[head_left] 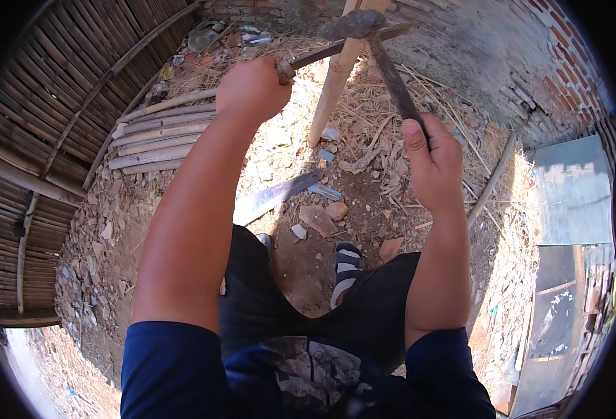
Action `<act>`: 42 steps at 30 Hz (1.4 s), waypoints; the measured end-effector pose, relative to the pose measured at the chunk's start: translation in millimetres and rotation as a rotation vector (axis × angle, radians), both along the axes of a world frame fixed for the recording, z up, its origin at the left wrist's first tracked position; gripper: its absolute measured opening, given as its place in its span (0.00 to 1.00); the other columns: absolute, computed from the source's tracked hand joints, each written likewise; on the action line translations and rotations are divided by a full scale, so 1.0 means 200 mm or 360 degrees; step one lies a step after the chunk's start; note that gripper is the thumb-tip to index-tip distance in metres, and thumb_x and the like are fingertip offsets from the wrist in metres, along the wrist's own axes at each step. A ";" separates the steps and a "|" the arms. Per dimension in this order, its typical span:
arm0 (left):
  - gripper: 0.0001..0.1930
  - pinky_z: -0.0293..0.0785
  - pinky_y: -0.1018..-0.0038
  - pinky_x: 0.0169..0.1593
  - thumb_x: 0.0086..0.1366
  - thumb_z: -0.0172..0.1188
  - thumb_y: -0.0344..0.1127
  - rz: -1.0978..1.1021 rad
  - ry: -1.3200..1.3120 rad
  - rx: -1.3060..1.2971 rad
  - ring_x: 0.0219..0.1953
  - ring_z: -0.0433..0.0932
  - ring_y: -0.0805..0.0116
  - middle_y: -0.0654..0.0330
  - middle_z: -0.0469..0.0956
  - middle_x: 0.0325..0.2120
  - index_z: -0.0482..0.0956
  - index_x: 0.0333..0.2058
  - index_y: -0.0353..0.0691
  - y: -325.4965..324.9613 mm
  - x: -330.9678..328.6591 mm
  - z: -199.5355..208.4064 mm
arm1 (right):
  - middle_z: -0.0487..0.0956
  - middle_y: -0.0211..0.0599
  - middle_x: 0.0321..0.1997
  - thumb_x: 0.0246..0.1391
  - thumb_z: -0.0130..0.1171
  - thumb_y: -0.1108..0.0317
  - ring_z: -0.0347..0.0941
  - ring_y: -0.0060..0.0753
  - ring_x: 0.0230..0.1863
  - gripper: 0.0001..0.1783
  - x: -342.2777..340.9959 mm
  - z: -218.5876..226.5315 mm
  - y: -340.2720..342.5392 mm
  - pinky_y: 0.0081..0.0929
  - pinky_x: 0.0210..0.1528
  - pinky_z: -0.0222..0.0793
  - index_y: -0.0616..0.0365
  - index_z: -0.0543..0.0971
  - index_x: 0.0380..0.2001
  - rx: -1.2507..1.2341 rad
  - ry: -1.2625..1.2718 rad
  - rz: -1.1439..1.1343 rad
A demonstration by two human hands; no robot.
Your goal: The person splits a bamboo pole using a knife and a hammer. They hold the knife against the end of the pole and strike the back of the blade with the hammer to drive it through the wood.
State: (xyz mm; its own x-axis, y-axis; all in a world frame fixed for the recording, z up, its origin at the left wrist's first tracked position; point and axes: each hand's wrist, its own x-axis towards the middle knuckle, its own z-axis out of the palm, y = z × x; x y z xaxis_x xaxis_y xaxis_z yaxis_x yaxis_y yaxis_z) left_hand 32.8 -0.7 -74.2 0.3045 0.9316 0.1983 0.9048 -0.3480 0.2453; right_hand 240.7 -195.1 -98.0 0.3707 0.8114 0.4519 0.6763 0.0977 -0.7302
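My left hand point(252, 87) is closed around the handle of a machete point(318, 54), its dark blade reaching to the right across an upright piece of bamboo point(330, 101). In my right hand point(435, 157) is a hammer point(396, 82), gripped low on its dark handle with the thumb along it. The hammer's rusty head is over the back of the blade, at the bamboo; whether it touches the blade I cannot tell. The bamboo's lower end comes down to the littered ground. Below my hands lies a handsaw blade point(274, 197).
Several bamboo poles point(161, 140) lie stacked at the left, beside a slatted bamboo wall point(63, 91). Broken bricks point(317, 220) and rubble lie before my feet. A brick wall point(475, 49) stands behind, with straw along its foot. A grey-green panel point(573, 188) leans at the right.
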 end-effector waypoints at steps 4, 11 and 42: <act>0.19 0.82 0.56 0.47 0.63 0.65 0.52 -0.0015 0.0022 0.0008 0.43 0.85 0.51 0.52 0.86 0.36 0.84 0.43 0.44 0.02 -0.03 0.01 | 0.68 0.25 0.20 0.70 0.53 0.41 0.62 0.18 0.21 0.29 0.08 0.18 -0.17 0.22 0.24 0.57 0.61 0.78 0.38 0.0351 0.0437 0.0015; 0.18 0.81 0.54 0.46 0.61 0.66 0.51 -0.0287 0.0121 0.0034 0.41 0.85 0.49 0.51 0.86 0.34 0.85 0.41 0.44 0.04 -0.01 0.03 | 0.66 0.22 0.20 0.71 0.51 0.40 0.57 0.13 0.18 0.29 0.08 0.38 -0.26 0.15 0.21 0.51 0.59 0.76 0.38 0.0765 0.0685 -0.0119; 0.16 0.81 0.54 0.46 0.59 0.65 0.50 -0.0112 0.0034 0.0235 0.40 0.85 0.49 0.52 0.86 0.34 0.85 0.39 0.46 -0.02 0.08 0.01 | 0.71 0.35 0.20 0.71 0.51 0.43 0.69 0.28 0.23 0.27 0.23 -0.06 -0.02 0.33 0.28 0.66 0.60 0.77 0.38 -0.0107 0.0006 -0.0519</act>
State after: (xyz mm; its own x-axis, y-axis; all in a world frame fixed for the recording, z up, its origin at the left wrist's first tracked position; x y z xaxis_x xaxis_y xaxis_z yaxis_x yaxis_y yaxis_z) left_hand 47.9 -5.7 -72.4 0.3734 0.8692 0.3240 0.8815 -0.4413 0.1679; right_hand 287.1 -200.0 -109.1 0.6173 0.6776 0.3997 0.6614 -0.1719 -0.7301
